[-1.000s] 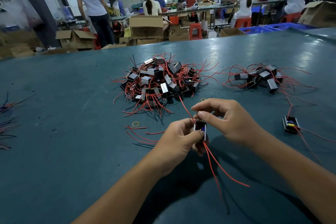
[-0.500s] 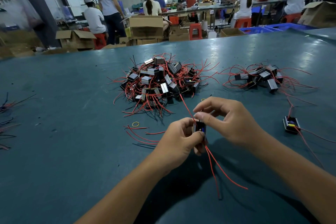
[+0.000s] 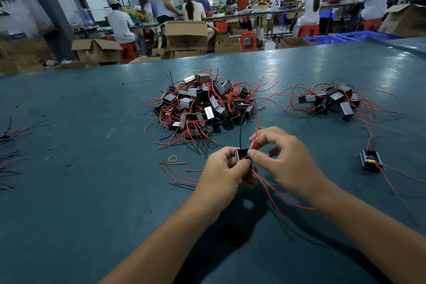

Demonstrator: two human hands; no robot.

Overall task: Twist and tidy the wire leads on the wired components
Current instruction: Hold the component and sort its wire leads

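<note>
My left hand grips a small black wired component just above the table. My right hand pinches one of its red leads between thumb and forefinger, and the lead stands up past the fingers. A thin black lead also rises from the component. Two more red leads trail down to the right under my right wrist. Behind my hands lies a big pile of components with tangled red wires.
A smaller pile of components sits at the right, with a single component nearer. Loose red wire pieces and a yellow rubber band lie left of my hands. Dark wires lie at the left edge. People work at benches beyond.
My right hand has pulled a red lead upright from the component and shifted slightly left. The red lead that ran toward the big pile now stands free. A person in the background walked right.
</note>
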